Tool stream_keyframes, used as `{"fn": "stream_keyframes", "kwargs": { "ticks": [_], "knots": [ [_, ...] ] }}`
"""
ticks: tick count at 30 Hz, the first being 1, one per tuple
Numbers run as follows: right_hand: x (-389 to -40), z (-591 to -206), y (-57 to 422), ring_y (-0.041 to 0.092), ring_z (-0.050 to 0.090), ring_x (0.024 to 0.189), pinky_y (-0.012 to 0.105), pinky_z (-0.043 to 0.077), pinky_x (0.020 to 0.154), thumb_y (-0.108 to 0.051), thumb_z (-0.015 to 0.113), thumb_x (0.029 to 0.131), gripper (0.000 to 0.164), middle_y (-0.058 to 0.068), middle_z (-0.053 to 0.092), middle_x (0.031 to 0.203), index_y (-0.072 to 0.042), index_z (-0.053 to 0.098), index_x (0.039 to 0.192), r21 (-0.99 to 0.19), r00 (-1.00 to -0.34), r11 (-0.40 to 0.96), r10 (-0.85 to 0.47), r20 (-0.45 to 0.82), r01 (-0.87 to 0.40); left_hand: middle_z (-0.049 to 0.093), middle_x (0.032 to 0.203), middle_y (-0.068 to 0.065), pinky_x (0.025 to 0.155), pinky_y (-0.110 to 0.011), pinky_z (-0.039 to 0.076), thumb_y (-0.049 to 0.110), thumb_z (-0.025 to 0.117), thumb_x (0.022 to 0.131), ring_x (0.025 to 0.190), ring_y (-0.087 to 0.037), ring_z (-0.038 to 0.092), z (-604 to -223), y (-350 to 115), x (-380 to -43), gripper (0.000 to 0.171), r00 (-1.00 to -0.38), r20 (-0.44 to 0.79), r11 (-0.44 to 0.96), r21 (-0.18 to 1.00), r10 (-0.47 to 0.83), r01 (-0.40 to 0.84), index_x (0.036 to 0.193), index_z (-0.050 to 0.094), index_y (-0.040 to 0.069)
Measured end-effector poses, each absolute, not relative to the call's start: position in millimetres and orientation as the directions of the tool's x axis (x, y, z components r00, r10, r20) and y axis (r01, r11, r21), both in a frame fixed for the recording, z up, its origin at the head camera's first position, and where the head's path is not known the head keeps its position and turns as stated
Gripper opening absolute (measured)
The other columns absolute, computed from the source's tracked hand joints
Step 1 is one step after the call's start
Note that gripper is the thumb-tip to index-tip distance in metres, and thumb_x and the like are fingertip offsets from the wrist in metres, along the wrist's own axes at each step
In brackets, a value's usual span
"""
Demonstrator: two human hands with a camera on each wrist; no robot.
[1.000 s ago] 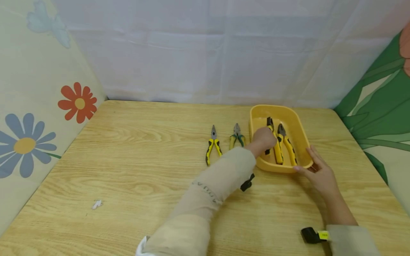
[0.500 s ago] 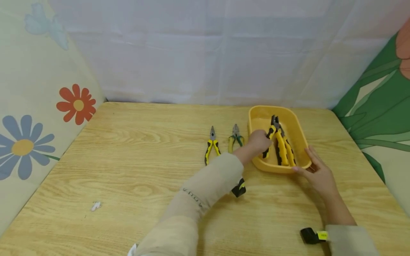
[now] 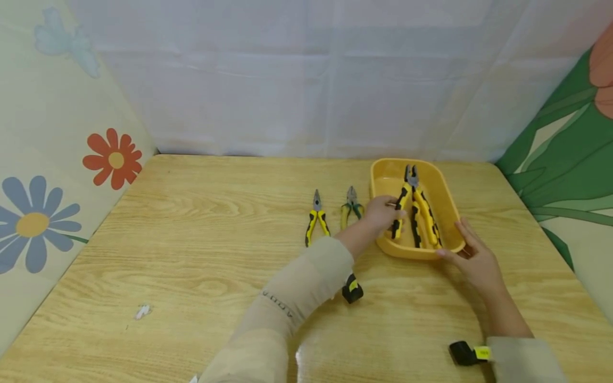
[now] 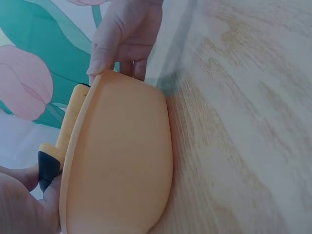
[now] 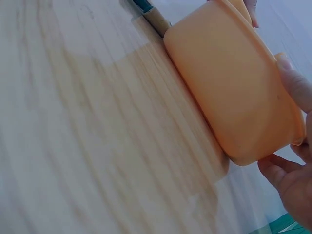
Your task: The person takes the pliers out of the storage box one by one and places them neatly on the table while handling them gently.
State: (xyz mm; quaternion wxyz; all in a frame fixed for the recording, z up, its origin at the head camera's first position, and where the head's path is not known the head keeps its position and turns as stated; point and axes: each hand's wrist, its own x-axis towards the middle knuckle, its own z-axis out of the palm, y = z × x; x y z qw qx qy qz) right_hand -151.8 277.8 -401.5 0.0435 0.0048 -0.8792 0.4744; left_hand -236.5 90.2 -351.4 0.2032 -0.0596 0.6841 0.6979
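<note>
My left hand [image 3: 381, 214] grips one handle of a pair of yellow-and-black pliers [image 3: 412, 180]. Their handles spread apart over a yellow plastic bin [image 3: 447, 205], with the metal head toward the back. Beneath them in the bin lie more pliers [image 3: 416, 234], largely hidden. At the bin's front right corner, my right hand [image 3: 481, 268] holds the rim, thumb on top and the other fingers along the outer wall. In the left wrist view, a yellow handle with a black end [image 4: 48, 168] shows above the rim beside my left fingers.
Left of the bin, green-and-yellow pliers [image 3: 351, 201] lie on the wood-grain table [image 3: 215, 213]. Yellow-and-black long-nose pliers [image 3: 316, 210] lie further left. A small white scrap [image 3: 142, 311] is at the front left. A white cloth [image 3: 249, 80] hangs behind the table.
My left hand has drawn back slightly left, lifting and turning the pliers so their head rises toward the bin's back and the handles spread. My right hand stays on the rim.
</note>
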Motion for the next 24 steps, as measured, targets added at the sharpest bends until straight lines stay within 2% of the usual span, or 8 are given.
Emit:
{"fn": "stream_keyframes", "kwargs": {
  "ticks": [6,9,17,24],
  "knots": [
    [-150.9,-401.4,277.0,0.027,0.018,0.124,0.001,0.028,0.084,-0.02,0.06,0.081,0.074,-0.004,0.001,0.143,-0.014,0.013,0.137,-0.827,-0.996,0.561,0.036,0.082,-0.048,0.056,0.084,-0.007,0.062,-0.036,0.053,-0.002,0.057,0.08,0.076,-0.03,0.059,-352.8,85.2,-233.9,0.035,-0.902,-0.379,-0.111,0.907,0.207,-0.406,0.113,0.054,0.005],
    [-150.7,-401.1,277.1,0.026,0.017,0.125,0.001,0.027,0.084,-0.021,0.06,0.081,0.074,-0.005,0.001,0.143,-0.015,0.013,0.137,-0.826,-0.996,0.562,0.037,0.081,-0.046,0.056,0.082,-0.008,0.06,-0.035,0.053,-0.002,0.057,0.08,0.077,-0.031,0.059,-353.2,81.8,-232.2,0.033,-0.897,-0.38,-0.171,0.891,0.225,-0.42,0.112,0.055,0.007],
    [-149.8,-400.0,277.0,0.022,0.014,0.126,0.001,0.027,0.084,-0.022,0.06,0.082,0.073,-0.007,0.001,0.142,-0.015,0.013,0.137,-0.83,-0.997,0.556,0.042,0.07,-0.035,0.055,0.092,-0.009,0.059,-0.035,0.053,-0.004,0.055,0.08,0.076,-0.026,0.058,-353.4,70.5,-229.6,0.036,-0.886,-0.383,-0.272,0.851,0.26,-0.448,0.114,0.054,0.007],
    [-151.0,-399.2,275.9,0.022,0.017,0.125,0.001,0.027,0.084,-0.021,0.059,0.082,0.073,-0.003,0.002,0.143,-0.013,0.013,0.137,-0.828,-0.996,0.559,0.042,0.076,-0.04,0.053,0.105,-0.019,0.063,-0.037,0.052,-0.007,0.054,0.08,0.084,-0.033,0.057,-355.6,63.0,-231.7,0.037,-0.885,-0.386,-0.335,0.823,0.262,-0.458,0.116,0.053,0.003]
  ]
}}
